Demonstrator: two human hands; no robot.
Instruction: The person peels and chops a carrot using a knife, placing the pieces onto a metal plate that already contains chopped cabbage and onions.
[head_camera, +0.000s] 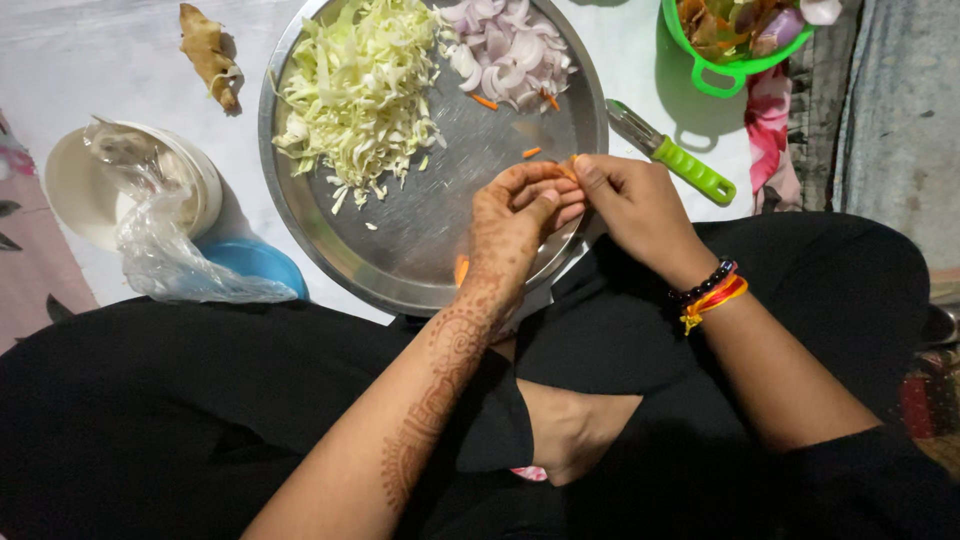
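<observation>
Seen from above at frame centre, a seated person's left hand (515, 215) and right hand (625, 205) meet over a steel plate (420, 240), both pinching a small carrot piece (568, 168), apparently mid-cutting, beside shredded cabbage (355, 90), sliced onion (510, 45) and a green peeler (672, 152).

Clear plastic bag (165, 245) in white bowl (85, 190)

One head-worn camera looks steeply down, close over the lap and steel plate (400, 260).

Small orange carrot piece (567, 168), pinched between hands
</observation>
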